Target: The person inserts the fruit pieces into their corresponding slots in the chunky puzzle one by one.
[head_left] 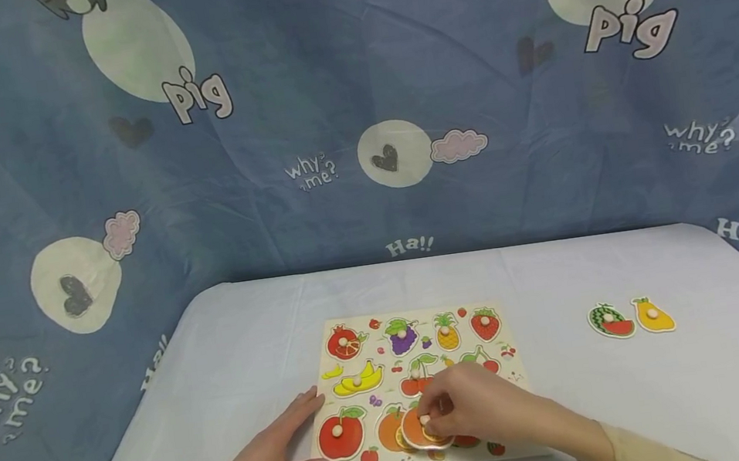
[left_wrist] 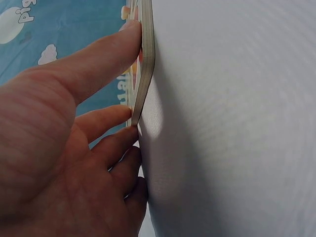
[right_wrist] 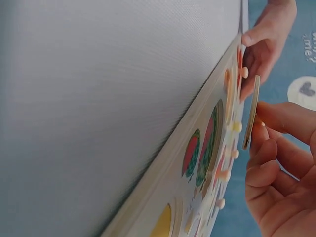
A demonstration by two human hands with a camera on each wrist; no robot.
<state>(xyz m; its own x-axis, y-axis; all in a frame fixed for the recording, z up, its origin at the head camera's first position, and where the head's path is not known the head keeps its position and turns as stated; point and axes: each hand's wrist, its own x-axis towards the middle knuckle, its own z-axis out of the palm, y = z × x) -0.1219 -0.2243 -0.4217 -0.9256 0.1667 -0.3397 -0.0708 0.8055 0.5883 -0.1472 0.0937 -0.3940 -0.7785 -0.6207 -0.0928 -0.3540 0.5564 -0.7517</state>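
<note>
A cream wooden fruit peg puzzle board (head_left: 423,319) lies on the table. My right hand (head_left: 484,406) pinches the small knob of an orange puzzle piece (head_left: 414,433). In the right wrist view this orange piece is edge-on, tilted and apart from the board. It partly covers the printed orange (head_left: 387,429) on the board's front row. My left hand (head_left: 266,454) rests against the board's left edge, its thumb by the front left corner. In the left wrist view the thumb (left_wrist: 98,61) and fingers touch the board's rim. An apple piece (head_left: 341,438) sits beside that hand.
Knobbed pieces such as bananas (head_left: 359,380), grapes (head_left: 401,337) and a strawberry (head_left: 485,324) sit in the board. A watermelon piece (head_left: 610,321) and a pear-shaped yellow piece (head_left: 654,315) lie on the white table (head_left: 602,402) to the right. A blue printed cloth (head_left: 313,230) hangs behind.
</note>
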